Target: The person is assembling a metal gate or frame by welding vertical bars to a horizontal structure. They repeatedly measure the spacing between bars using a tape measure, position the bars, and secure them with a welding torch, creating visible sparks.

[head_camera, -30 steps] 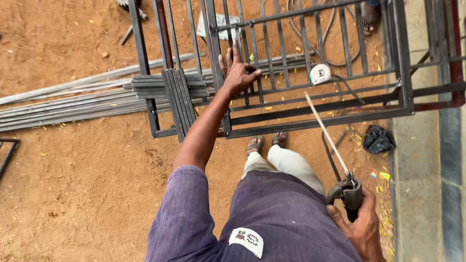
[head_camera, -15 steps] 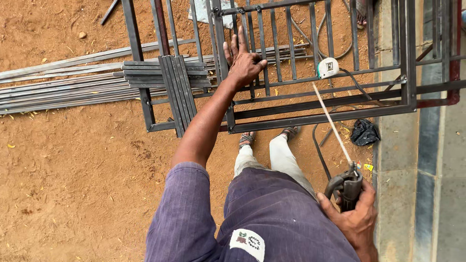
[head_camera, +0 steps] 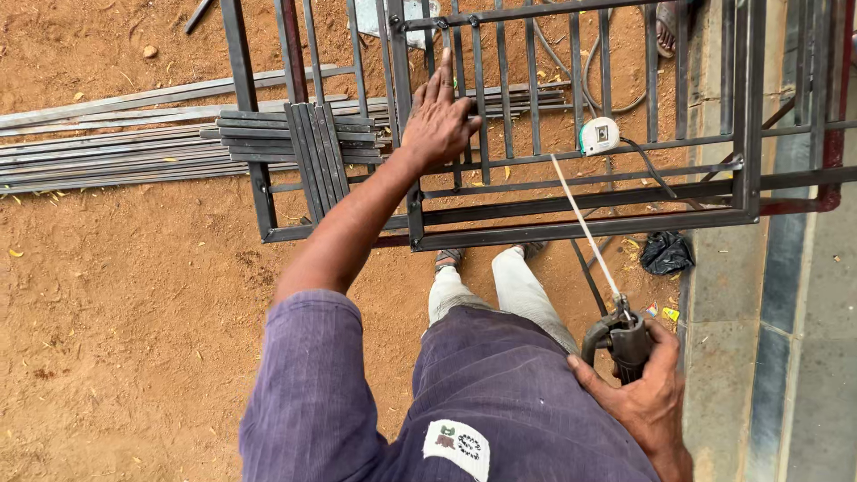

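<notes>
Steel bars of a dark gate frame (head_camera: 580, 228) lie over red dirt ground (head_camera: 134, 339); the left hand (head_camera: 439, 120) presses flat on them, fingers (head_camera: 444, 78) slightly spread. Near the frame's lower right corner, the right hand (head_camera: 644, 393) wraps its fingers around an electrode holder (head_camera: 625, 337) whose welding rod (head_camera: 585, 225) slants up across the frame's lower rail.

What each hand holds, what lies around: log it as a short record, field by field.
left hand: flat on the bars of a dark metal grille frame
right hand: gripping an electrode holder with a thin welding rod slanting up toward the frame
on the frame: small white tape measure
ground: reddish soil, bundle of long steel bars at left, black bag near the kerb
</notes>
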